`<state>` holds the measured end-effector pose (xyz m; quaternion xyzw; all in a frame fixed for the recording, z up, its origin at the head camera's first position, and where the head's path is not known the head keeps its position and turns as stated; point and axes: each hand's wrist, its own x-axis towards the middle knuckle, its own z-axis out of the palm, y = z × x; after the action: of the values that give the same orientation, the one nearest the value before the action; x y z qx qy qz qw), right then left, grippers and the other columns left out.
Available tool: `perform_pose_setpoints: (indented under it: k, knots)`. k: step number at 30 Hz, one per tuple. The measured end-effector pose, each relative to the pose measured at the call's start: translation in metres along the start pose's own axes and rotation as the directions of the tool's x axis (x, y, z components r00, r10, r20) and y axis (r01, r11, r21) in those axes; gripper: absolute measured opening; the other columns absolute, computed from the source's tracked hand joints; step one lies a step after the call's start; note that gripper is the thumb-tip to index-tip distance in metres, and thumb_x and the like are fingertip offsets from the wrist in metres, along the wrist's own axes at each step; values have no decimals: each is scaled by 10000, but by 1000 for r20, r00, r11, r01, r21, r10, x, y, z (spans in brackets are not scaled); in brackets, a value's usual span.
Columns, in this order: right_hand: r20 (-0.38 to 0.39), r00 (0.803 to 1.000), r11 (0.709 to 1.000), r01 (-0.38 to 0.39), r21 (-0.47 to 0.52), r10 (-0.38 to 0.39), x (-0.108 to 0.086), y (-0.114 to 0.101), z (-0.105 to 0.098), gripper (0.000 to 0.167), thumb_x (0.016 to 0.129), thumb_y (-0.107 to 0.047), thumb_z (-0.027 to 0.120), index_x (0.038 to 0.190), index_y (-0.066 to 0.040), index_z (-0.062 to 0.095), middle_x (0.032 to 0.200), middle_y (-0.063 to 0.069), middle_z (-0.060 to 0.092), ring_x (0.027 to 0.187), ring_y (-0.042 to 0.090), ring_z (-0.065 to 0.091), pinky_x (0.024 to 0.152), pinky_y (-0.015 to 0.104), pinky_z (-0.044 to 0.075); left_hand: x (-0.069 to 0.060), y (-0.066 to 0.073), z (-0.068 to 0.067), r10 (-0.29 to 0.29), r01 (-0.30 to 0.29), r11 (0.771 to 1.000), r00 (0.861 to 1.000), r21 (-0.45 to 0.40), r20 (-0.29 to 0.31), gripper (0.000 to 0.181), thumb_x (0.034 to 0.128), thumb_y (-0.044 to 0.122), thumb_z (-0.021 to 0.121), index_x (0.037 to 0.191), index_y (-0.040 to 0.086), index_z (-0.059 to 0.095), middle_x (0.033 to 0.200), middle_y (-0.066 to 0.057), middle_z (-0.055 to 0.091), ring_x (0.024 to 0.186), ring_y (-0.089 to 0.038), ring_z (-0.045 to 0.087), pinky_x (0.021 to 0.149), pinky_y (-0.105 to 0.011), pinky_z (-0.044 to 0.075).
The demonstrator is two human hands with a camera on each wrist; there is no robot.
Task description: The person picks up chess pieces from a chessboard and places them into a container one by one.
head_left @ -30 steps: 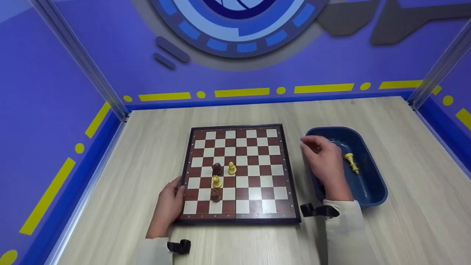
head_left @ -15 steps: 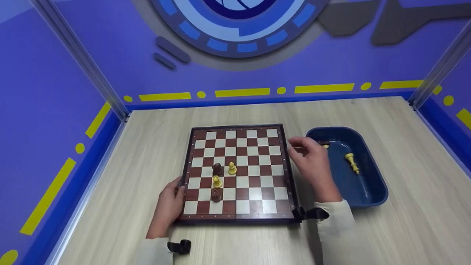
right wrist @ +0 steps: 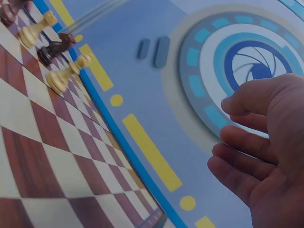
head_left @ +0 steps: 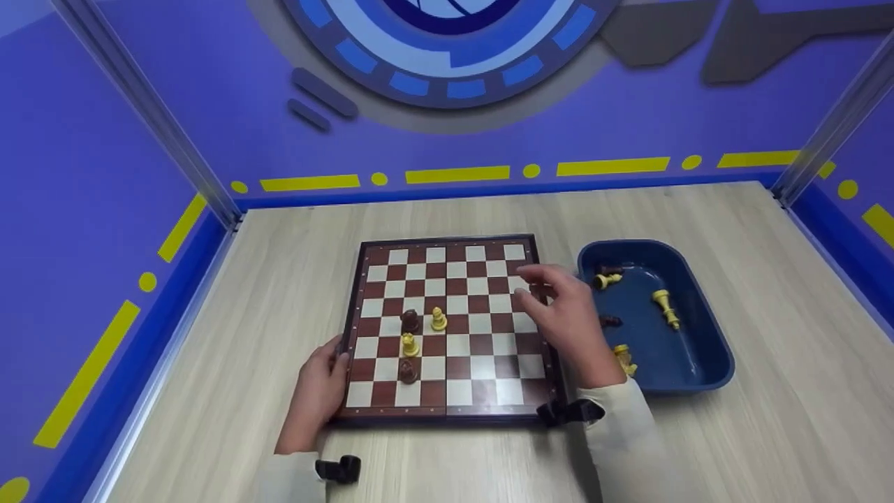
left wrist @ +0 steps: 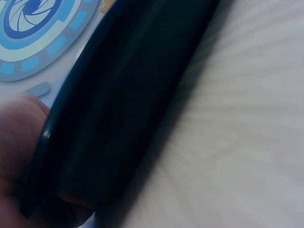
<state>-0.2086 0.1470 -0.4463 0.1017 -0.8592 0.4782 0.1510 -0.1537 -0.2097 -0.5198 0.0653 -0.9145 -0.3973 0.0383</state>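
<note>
The chessboard (head_left: pixel 482 323) lies flat on the table with four-sided checks in brown and white. On its left half stand a dark knight (head_left: pixel 410 321), a pale bishop-like piece (head_left: pixel 438 319), a pale rook-like piece (head_left: pixel 410 344) and a dark piece (head_left: pixel 408 371). My left hand (head_left: pixel 319 391) grips the board's left edge; in the left wrist view the dark board side (left wrist: pixel 118 95) fills the middle. Above the board's right edge is my right hand (head_left: pixel 569 321), fingers apart and relaxed. The right wrist view shows this hand (right wrist: pixel 266 147) with nothing between thumb and fingers.
To the right of the board sits a dark blue tray (head_left: pixel 712 342) holding several pieces, among them a tall pale one (head_left: pixel 666 309) and a small pale one (head_left: pixel 607 281). A blue patterned wall (head_left: pixel 447 150) stands behind the table (head_left: pixel 279 279).
My right hand has moved left from over the tray to above the board's right edge, uncovering more pieces in the tray. My left hand has stayed at the board's left edge.
</note>
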Motion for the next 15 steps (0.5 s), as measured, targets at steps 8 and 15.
perform_pose_setpoints:
  k: [8, 15]
  knots:
    - [37, 997, 997, 62, 53, -64, -1, -2, 19, 257, 853, -91, 718, 1108, -61, 693, 1082, 89, 678, 1002, 238, 661, 836, 396, 572, 0, -1, -1, 16, -16, 1000, 1000, -4, -10, 409, 998, 99, 489, 1379, -51, 490, 1163, -238, 618, 1075, -337, 614, 942, -490, 482]
    - [68, 997, 995, 30, 91, -36, 1, -5, 32, 251, 844, -93, 730, 1093, -90, 698, 1061, 77, 669, 1006, 246, 654, 852, 455, 564, -1, -1, -1, 30, -30, 999, 999, -15, -14, 402, 997, 88, 491, 1373, -55, 494, 1138, -229, 624, 1046, -327, 621, 924, -485, 489]
